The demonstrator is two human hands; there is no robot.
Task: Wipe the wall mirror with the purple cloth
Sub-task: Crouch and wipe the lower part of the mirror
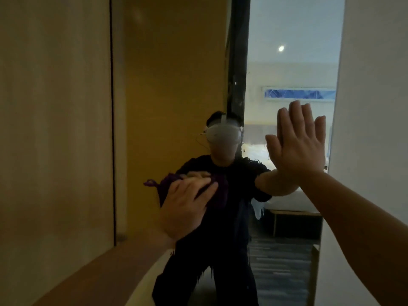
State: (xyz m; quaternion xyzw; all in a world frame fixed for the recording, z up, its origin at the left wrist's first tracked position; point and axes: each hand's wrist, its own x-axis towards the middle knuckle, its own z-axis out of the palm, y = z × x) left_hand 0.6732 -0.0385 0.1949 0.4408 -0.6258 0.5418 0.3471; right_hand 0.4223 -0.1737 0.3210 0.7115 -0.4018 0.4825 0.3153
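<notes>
The wall mirror [176, 74] fills the middle of the head view, between a wooden panel on the left and a white wall on the right. My left hand [185, 206] presses the purple cloth [218, 195] flat against the glass at chest height, fingers spread over it. A loop of the cloth sticks out to the left. My right hand [302, 146] lies flat on the mirror further right and higher, fingers straight and pointing up. The glass shows my reflection in dark clothes and a headset.
A wooden wall panel [55, 129] stands left of the mirror, with a wooden ledge [106, 268] below it. A white wall [373, 107] borders the right. The mirror reflects a bed, a carpeted floor and a ceiling light behind me.
</notes>
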